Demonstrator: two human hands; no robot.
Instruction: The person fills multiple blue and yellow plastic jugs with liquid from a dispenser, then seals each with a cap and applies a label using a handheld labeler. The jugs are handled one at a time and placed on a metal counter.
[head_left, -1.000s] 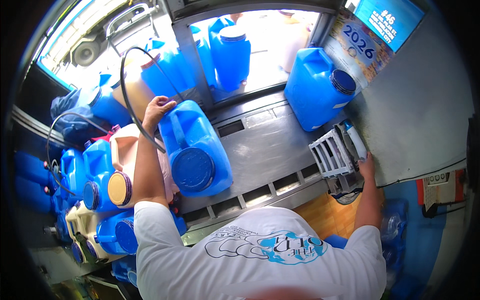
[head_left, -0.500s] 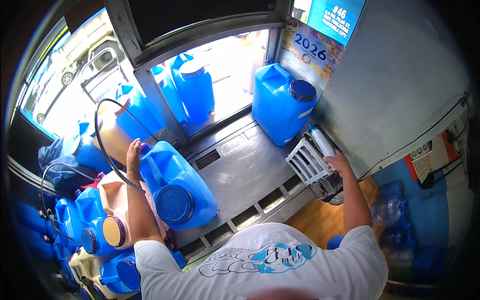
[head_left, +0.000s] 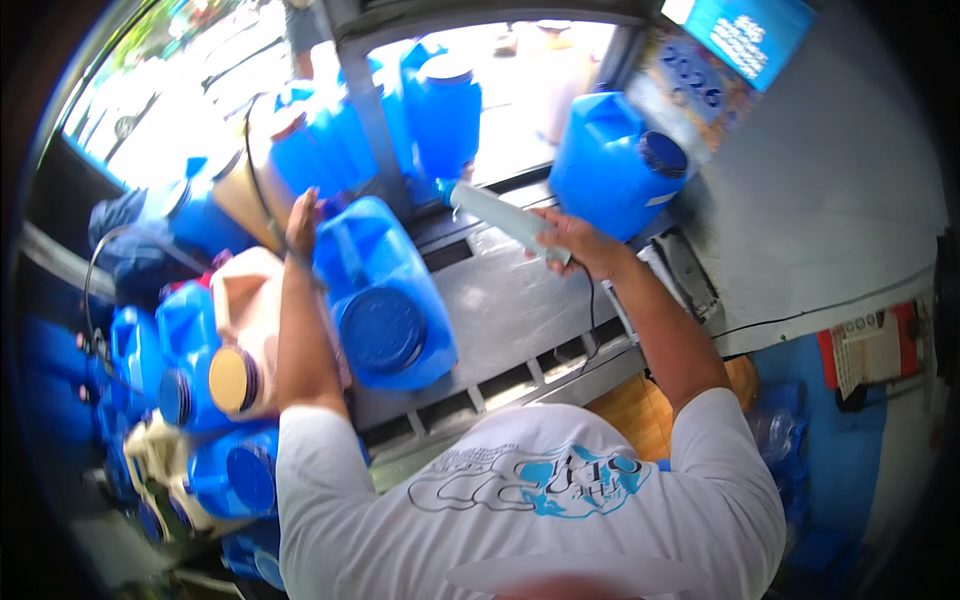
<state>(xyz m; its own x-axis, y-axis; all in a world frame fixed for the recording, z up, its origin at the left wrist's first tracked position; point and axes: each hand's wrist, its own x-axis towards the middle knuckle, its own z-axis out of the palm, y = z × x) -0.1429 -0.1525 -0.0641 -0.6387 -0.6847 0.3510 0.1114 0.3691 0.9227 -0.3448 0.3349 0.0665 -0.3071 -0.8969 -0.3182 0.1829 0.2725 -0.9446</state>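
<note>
A blue water jug lies tilted on the metal counter in front of me, its large dark blue round lid turned toward me. My left hand is at the jug's far left corner, beside its small dark spout cap, with fingers stretched upward. Whether it touches the cap I cannot tell. My right hand is closed around a white cylindrical tool with a blue end and a black cord. The tool is raised over the counter, its blue end pointing left toward the jug's far side.
Another blue jug stands at the counter's far right by the wall. Several blue and cream jugs crowd the left side. A thin dark hose arches near my left hand. A white slatted rack is partly behind my right forearm.
My right hand has lifted the white tool off the slatted rack and swung it left over the counter. My left hand stays by the jug's small cap. The whole view has shifted.
</note>
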